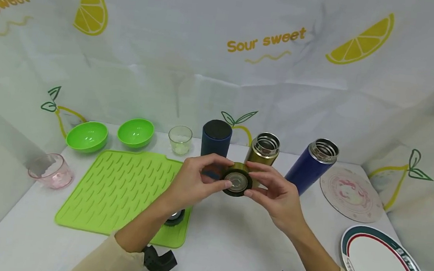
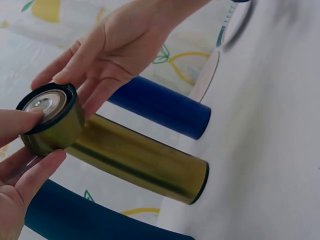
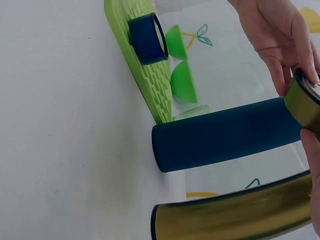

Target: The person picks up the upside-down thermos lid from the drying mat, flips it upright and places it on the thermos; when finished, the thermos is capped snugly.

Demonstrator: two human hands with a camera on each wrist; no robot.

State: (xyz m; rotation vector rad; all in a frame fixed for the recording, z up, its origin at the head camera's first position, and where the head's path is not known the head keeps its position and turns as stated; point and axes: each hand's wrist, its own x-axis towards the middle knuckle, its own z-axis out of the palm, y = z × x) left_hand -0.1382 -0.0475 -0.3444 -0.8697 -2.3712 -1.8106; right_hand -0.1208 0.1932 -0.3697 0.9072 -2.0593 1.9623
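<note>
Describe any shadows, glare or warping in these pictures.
Head view: soft shadows on the white table, glare spots on the green bowls; left wrist view: dimmer, with highlights on the held lid; right wrist view: also dim, the gold bottle looking bent, probably from lens distortion.

lid is coloured gold, edged black (image 1: pixel 239 183) | bottle is coloured gold (image 2: pixel 145 162) | mat is coloured lime green (image 1: pixel 118 187) | plate is banded teal and red (image 1: pixel 381 264) | backdrop is printed with yellow lemon slices (image 1: pixel 164 25)
</note>
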